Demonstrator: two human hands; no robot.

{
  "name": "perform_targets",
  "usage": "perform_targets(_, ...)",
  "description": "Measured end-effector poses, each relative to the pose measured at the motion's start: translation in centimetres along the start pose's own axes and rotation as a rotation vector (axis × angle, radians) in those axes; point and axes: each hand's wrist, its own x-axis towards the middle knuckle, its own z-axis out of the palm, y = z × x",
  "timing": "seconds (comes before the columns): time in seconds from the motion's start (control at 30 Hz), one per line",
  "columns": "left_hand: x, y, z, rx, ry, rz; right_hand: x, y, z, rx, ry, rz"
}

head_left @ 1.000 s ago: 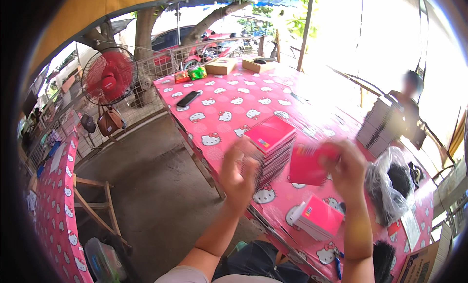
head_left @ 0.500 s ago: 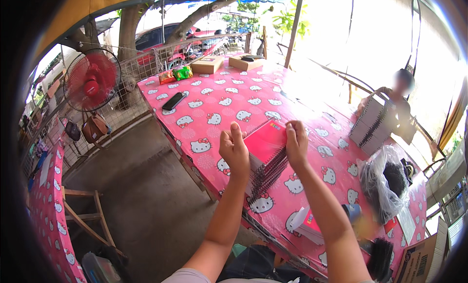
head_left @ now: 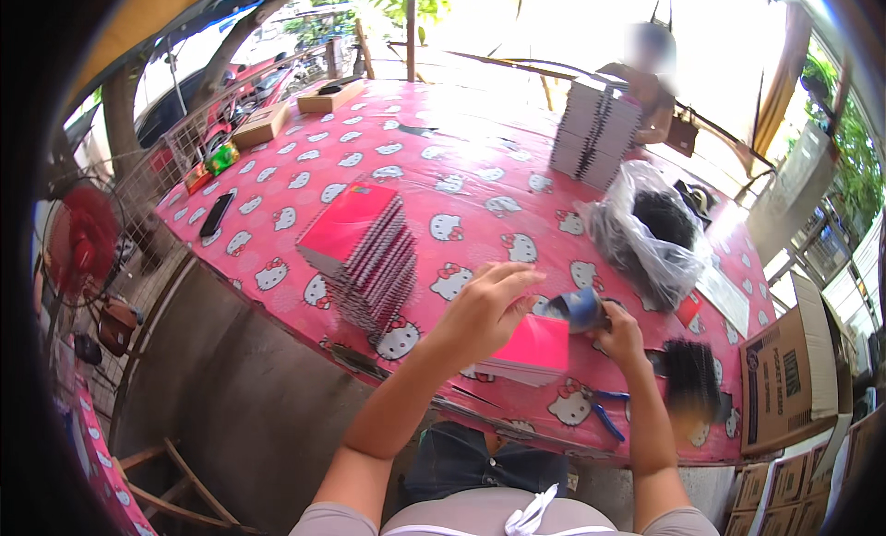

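Observation:
My left hand (head_left: 483, 310) rests with curled fingers on the near edge of a small stack of pink-covered paper (head_left: 535, 348) lying on the pink patterned tablecloth (head_left: 434, 167). Just right of that stack, my right hand (head_left: 616, 335) grips a blue roll-like object (head_left: 573, 309). A tall slanted stack of pink spiral notebooks (head_left: 362, 248) stands to the left, apart from both hands. Black spiral binding combs (head_left: 690, 377) lie right of my right hand, with blue-handled pliers (head_left: 604, 414) near the table's front edge.
A clear plastic bag of black coils (head_left: 648, 230) sits at the right. Another person (head_left: 653, 75) stands behind a stack of white notebooks (head_left: 595, 130) at the far side. A black phone (head_left: 216, 214) and small boxes (head_left: 261, 124) lie far left. Cardboard cartons (head_left: 792, 370) stand right, a red fan (head_left: 85, 241) left.
Both hands left the tall notebook stack and moved right to the small pink stack. The right hand has picked up the blue object. The view swung right.

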Motion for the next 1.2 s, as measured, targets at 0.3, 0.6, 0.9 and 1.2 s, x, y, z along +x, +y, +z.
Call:
perform_targets(0.3,1.9,-6.1,6.2,0.049,-0.589,-0.371,-2.5,-1.0,-4.4,-0.171,0.303,0.147)
perform_targets(0.6,1.8,-5.6,6.6,-0.039,-0.534,-0.409,-9.8,8.5,-9.0,-0.679,0.275,0.749)
perform_targets(0.9,3.2,-5.4,6.7,0.002,-0.639,-0.491,-9.4,7.2,-9.8,-0.551,0.44,0.626)
perform_targets(1.2,1.0,1.0,5.0,0.07,-0.128,-0.144,-11.7,10.1,-12.2,0.56,0.57,0.674)
